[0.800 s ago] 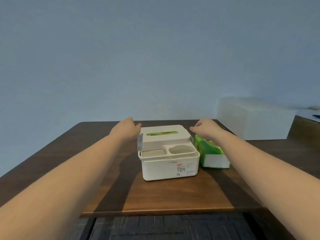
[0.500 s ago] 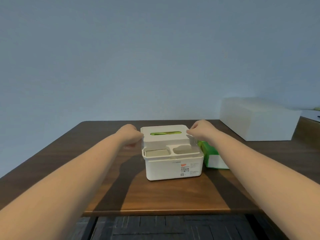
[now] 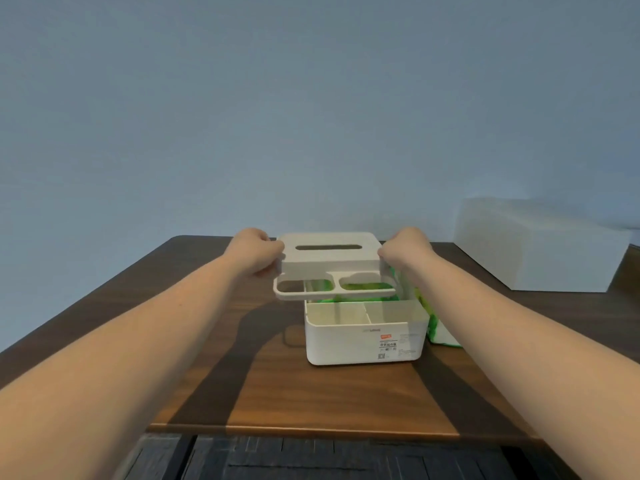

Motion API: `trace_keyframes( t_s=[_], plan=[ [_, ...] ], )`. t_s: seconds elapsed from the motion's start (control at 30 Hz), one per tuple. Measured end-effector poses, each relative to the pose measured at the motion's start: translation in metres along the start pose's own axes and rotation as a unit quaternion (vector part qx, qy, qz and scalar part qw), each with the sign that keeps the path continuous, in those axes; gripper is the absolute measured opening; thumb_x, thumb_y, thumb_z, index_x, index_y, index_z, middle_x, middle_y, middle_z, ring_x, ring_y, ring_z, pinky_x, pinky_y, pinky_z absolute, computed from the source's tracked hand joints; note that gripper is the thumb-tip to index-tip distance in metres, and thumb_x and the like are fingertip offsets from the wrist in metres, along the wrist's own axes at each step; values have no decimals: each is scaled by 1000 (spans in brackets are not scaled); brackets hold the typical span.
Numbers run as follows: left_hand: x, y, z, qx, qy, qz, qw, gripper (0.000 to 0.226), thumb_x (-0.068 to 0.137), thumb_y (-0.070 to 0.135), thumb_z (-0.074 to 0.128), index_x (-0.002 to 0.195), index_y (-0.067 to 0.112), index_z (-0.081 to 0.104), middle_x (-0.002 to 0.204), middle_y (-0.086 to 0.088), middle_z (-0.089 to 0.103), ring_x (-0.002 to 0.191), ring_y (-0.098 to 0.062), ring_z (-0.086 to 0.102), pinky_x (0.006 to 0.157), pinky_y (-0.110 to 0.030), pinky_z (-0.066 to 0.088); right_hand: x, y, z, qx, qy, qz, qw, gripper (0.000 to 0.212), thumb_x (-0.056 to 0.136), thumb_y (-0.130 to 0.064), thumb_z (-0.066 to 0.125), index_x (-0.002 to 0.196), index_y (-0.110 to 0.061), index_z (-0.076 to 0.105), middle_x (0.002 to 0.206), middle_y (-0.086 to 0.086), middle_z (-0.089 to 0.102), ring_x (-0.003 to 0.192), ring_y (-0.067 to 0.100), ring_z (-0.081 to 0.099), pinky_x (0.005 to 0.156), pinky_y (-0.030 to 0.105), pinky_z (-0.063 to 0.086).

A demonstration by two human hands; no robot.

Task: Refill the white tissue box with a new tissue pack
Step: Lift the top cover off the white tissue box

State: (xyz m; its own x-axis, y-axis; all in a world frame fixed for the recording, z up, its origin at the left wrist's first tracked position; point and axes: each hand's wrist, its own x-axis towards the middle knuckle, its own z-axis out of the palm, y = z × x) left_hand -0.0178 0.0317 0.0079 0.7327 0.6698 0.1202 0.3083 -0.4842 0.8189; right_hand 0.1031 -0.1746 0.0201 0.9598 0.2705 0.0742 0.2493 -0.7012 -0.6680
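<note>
Gripping the white lid [image 3: 327,255] of a tissue box by its two short ends, a person's left hand [image 3: 254,252] and right hand [image 3: 405,250] hold it in the air, clear of the white tissue box base [image 3: 363,336] below. The lid has a tissue slot on top and a front ledge with two openings. The base stands on a dark wooden worktop [image 3: 311,393], its front compartments showing, with green visible inside behind them. A green and white tissue pack [image 3: 438,323] lies just beside the base's right side. A large white box [image 3: 536,244] sits farther right.
</note>
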Motion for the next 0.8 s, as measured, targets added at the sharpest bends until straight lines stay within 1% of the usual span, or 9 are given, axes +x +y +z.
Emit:
trace_keyframes(
  t_s=[0.07, 0.17, 0.27, 0.37, 0.47, 0.53, 0.6, 0.7, 0.8],
  plan=[
    [5, -4, -18, -12, 34, -6, 999, 14, 76, 10, 57, 63, 8, 62, 42, -3, 60, 60, -27, 59, 73, -41, 58, 0, -18, 5, 11, 3, -30, 999, 4, 80, -1, 56, 82, -4, 59, 75, 11, 55, 74, 30, 54, 61, 29, 42],
    [9, -15, -43, -12, 70, -20, 997, 13, 75, 6, 57, 62, 7, 59, 39, -3, 59, 59, -28, 57, 68, -36, 54, -1, -47, 18, 17, 1, -57, 998, 11, 80, 0, 53, 70, -5, 54, 64, 8, 48, 68, 28, 51, 51, 25, 36],
    [12, -37, -63, -8, 94, -35, 995, 6, 70, 4, 55, 67, 8, 59, 52, -11, 60, 58, -27, 55, 67, -40, 56, -5, -74, 36, 8, -13, -72, 997, 27, 77, 5, 51, 54, -8, 44, 55, 8, 44, 51, 24, 46, 49, 24, 37],
    [18, -66, -78, 4, 105, -55, 993, 7, 66, 4, 54, 67, 7, 59, 61, -17, 61, 59, -27, 55, 70, -47, 59, -9, -95, 56, -7, -35, -84, 996, 30, 81, 6, 51, 54, -6, 43, 58, 9, 46, 51, 24, 45, 52, 25, 37],
    [17, -89, -85, -6, 105, -89, 990, 11, 63, 2, 53, 70, 9, 57, 64, -15, 53, 62, -25, 50, 56, -36, 48, -11, -107, 79, -48, -66, -90, 993, 29, 81, 5, 53, 56, -5, 43, 60, 9, 47, 55, 26, 48, 49, 25, 36],
    [17, -103, -87, -36, 93, -117, 988, 15, 65, -4, 54, 73, 8, 54, 68, -13, 43, 66, -25, 42, 52, -29, 40, -10, -111, 95, -81, -82, -93, 989, 29, 83, 2, 54, 57, -6, 44, 62, 9, 49, 58, 26, 49, 46, 26, 34],
    [19, -116, -87, -66, 78, -140, 985, 17, 61, -8, 55, 71, 5, 53, 66, -12, 39, 66, -28, 41, 59, -32, 39, -10, -111, 111, -115, -93, -99, 984, 30, 85, -2, 52, 56, -6, 45, 61, 7, 47, 70, 28, 53, 53, 26, 39],
    [20, -135, -83, 4, 79, -149, 986, 9, 67, -4, 57, 63, 4, 55, 57, -15, 49, 56, -28, 51, 59, -31, 46, -12, -112, 133, -176, -104, -115, 972, 23, 85, -3, 54, 63, -5, 51, 66, 7, 50, 78, 29, 53, 66, 28, 41],
    [22, -151, -78, 38, 64, -155, 985, 8, 74, 0, 57, 71, 7, 58, 67, -16, 55, 60, -27, 57, 63, -30, 50, -12, -115, 147, -250, -132, -121, 952, 21, 84, -3, 57, 64, -5, 54, 74, 9, 55, 79, 29, 53, 68, 28, 41]
  ],
)
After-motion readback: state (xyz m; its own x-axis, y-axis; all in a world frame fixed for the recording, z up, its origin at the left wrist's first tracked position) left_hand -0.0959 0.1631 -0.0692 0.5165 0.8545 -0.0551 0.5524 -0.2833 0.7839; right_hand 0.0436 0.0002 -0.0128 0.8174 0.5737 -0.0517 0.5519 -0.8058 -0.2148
